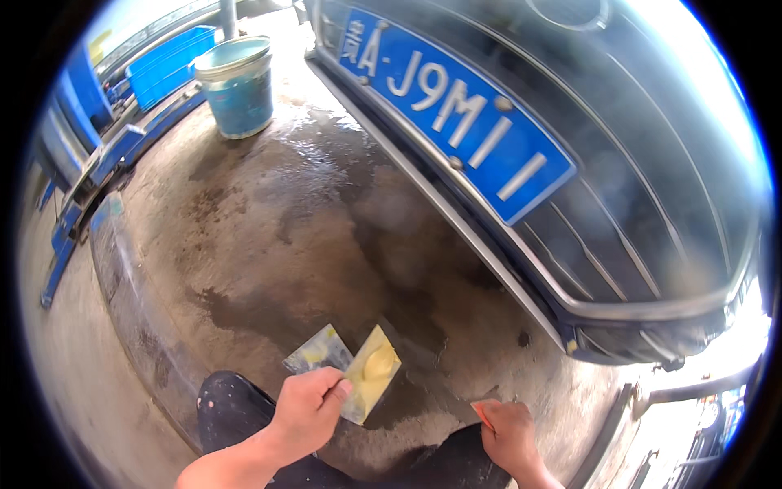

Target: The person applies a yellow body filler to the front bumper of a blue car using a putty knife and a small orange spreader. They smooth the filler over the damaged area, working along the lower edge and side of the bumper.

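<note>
I have the left hand (313, 407) pinching a yellow-smeared plate (375, 376), likely light and stiff, by its safer left edge, the right hand (511, 438) clamping an orange piece (485, 414).

Right of the yellow-smeared plate (375, 371), the right hand (511, 434) hides part of an orange piece (484, 413); above, the car (627, 187) is cut off
</note>
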The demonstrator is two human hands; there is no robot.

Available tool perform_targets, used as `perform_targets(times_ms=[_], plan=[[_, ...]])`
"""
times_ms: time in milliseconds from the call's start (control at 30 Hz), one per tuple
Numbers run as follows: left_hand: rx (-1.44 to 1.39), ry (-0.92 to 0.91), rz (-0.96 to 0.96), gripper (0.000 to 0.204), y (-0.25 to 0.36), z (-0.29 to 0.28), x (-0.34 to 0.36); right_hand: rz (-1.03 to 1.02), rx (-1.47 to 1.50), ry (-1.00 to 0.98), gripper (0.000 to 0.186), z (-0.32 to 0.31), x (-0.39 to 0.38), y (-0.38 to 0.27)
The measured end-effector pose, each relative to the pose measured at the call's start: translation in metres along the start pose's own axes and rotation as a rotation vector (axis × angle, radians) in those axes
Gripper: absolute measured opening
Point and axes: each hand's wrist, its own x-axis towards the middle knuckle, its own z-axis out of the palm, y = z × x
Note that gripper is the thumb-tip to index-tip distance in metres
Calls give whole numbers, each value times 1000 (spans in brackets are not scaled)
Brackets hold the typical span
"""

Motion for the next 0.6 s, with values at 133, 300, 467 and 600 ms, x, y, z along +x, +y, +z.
perform_targets(times_ms=[133, 300, 467, 600], plan=[[7, 12, -26, 13, 20, -31, -5, -14, -21, -210, 44, -20, -5, -12], [-86, 118, -373, 15, 40, -65, -30, 36, 67, -389, 39, -63, -18, -34], [-184, 165, -517, 21, 45, -71, -69, 1, 260, -619, 36, -100, -41, -57], [76, 226, -445, 23, 0, -61, -114, -36, 249, -685, 29, -224, 25, -176]])
